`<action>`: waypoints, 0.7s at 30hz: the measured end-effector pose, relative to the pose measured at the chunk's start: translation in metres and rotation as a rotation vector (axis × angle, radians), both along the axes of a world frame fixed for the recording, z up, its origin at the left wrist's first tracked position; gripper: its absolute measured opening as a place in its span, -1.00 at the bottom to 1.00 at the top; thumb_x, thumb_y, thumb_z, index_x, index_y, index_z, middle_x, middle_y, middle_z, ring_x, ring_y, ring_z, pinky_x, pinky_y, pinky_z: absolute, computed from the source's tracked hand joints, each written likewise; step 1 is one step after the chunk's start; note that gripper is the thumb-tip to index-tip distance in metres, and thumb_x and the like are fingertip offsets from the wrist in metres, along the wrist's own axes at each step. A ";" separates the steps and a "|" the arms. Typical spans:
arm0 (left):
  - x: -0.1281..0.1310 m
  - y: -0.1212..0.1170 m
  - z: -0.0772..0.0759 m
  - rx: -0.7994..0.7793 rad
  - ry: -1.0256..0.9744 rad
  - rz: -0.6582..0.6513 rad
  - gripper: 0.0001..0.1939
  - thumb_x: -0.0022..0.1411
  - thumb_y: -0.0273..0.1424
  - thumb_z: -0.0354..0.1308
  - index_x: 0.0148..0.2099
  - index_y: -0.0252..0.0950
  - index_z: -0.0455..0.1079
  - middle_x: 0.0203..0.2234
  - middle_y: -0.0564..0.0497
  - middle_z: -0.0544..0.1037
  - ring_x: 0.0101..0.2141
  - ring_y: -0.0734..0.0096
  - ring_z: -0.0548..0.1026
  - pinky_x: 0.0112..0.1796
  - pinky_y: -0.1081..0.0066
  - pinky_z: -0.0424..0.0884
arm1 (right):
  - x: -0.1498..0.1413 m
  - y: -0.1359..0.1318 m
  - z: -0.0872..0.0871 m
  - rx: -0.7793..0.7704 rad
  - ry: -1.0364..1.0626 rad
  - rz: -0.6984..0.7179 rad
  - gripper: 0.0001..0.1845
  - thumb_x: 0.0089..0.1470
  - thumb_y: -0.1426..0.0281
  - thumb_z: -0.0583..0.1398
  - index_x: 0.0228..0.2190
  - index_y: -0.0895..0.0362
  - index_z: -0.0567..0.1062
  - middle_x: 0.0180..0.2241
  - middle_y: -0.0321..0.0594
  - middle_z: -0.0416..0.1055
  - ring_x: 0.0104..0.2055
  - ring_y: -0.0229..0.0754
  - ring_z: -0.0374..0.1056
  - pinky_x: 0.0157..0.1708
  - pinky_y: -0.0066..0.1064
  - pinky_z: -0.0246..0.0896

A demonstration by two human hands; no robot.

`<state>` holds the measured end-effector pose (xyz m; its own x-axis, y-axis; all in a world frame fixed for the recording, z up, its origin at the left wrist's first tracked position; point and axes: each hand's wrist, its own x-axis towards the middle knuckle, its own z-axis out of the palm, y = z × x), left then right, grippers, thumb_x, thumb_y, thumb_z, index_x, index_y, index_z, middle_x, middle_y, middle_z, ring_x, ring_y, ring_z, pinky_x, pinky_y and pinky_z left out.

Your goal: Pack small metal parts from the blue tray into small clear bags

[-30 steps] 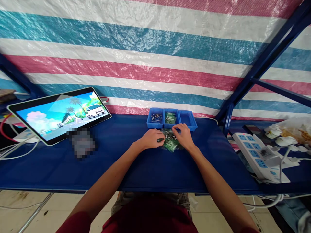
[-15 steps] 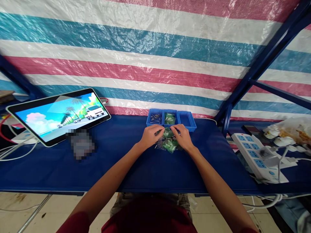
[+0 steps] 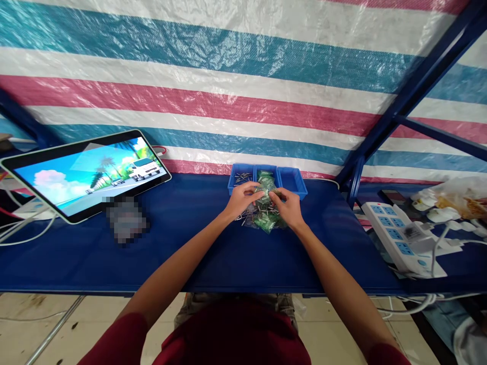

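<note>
My left hand (image 3: pixel 242 199) and my right hand (image 3: pixel 288 207) meet above a pile in the middle of the blue table, fingertips pinched close together. Between them is a small clear-green plastic bag (image 3: pixel 266 193), partly covered by the fingers. Beneath lies a heap of green and clear plastic bags (image 3: pixel 265 222) mixed with thin metal pieces like screws or nails (image 3: pixel 243 218). Just behind the hands stand three joined blue bins: the left bin (image 3: pixel 230 183) has thin metal pieces, the middle bin (image 3: pixel 266 167) has greenish bags, and the right bin (image 3: pixel 292 183) shows its bare floor.
A tablet (image 3: pixel 87 175) playing a cartoon stands tilted at the left, with cables beside it and a blurred object (image 3: pixel 127 220) in front. At the right lie a white power strip (image 3: pixel 395 235) with plugs and a plastic bag (image 3: pixel 472 197). Striped sheeting (image 3: pixel 228 91) hangs behind.
Both hands have moved slightly toward the bins and closer together, with the small bag between the fingertips. The whole view has shifted a little, and the heap looks much the same.
</note>
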<state>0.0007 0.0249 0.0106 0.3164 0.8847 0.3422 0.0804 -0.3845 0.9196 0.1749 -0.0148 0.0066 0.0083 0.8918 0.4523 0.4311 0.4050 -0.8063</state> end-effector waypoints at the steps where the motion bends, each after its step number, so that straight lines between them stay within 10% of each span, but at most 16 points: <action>1: -0.001 0.000 -0.002 -0.030 -0.029 -0.016 -0.62 0.07 -0.14 0.26 -0.18 -0.33 0.45 -0.47 -0.01 0.55 -0.58 0.46 0.46 -0.53 0.45 0.42 | 0.000 0.000 -0.001 -0.014 0.016 -0.002 -0.60 0.15 0.07 0.10 -0.44 0.13 0.50 -0.62 -0.29 0.35 -0.52 -0.19 0.28 -0.43 -0.37 0.22; 6: -0.005 -0.001 -0.006 -0.148 -0.141 -0.040 -0.58 0.04 -0.17 0.30 -0.12 -0.30 0.37 -0.66 0.14 0.41 -0.65 0.47 0.41 -0.57 0.45 0.40 | 0.001 -0.003 0.001 0.100 0.007 -0.010 -0.58 0.27 0.22 -0.06 0.02 0.06 0.42 -0.10 -0.10 0.43 -0.29 -0.15 0.41 -0.30 -0.29 0.35; 9: -0.005 -0.003 -0.004 -0.208 -0.189 -0.062 -0.56 0.04 -0.15 0.31 -0.10 -0.27 0.35 -0.68 0.17 0.38 -0.67 0.50 0.39 -0.58 0.47 0.38 | 0.002 -0.004 0.004 0.240 -0.124 0.050 -0.67 0.20 0.29 0.06 -0.04 -0.01 0.47 0.11 -0.09 0.27 -0.02 -0.07 0.35 -0.09 -0.17 0.32; 17: -0.006 -0.004 -0.005 0.003 -0.028 -0.007 -0.55 0.13 0.00 0.16 -0.34 -0.34 0.46 -0.29 -0.11 0.53 -0.36 0.36 0.50 -0.40 0.42 0.45 | 0.000 0.000 0.000 0.173 -0.143 -0.055 -0.79 0.16 0.25 0.14 -0.36 0.08 0.52 -0.37 -0.16 0.50 -0.29 -0.10 0.39 -0.21 -0.24 0.31; 21: -0.004 -0.008 -0.004 -0.007 -0.019 -0.016 -0.64 0.09 -0.12 0.26 -0.28 -0.34 0.44 -0.46 -0.01 0.52 -0.42 0.38 0.50 -0.38 0.41 0.45 | 0.000 -0.003 0.001 0.103 -0.033 -0.057 -0.75 0.16 0.25 0.12 -0.18 0.09 0.48 -0.48 -0.25 0.45 -0.44 -0.17 0.37 -0.31 -0.31 0.31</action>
<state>-0.0034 0.0171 0.0064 0.3242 0.8817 0.3427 0.0564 -0.3796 0.9234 0.1754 -0.0178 0.0075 0.0415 0.8390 0.5426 0.4812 0.4591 -0.7468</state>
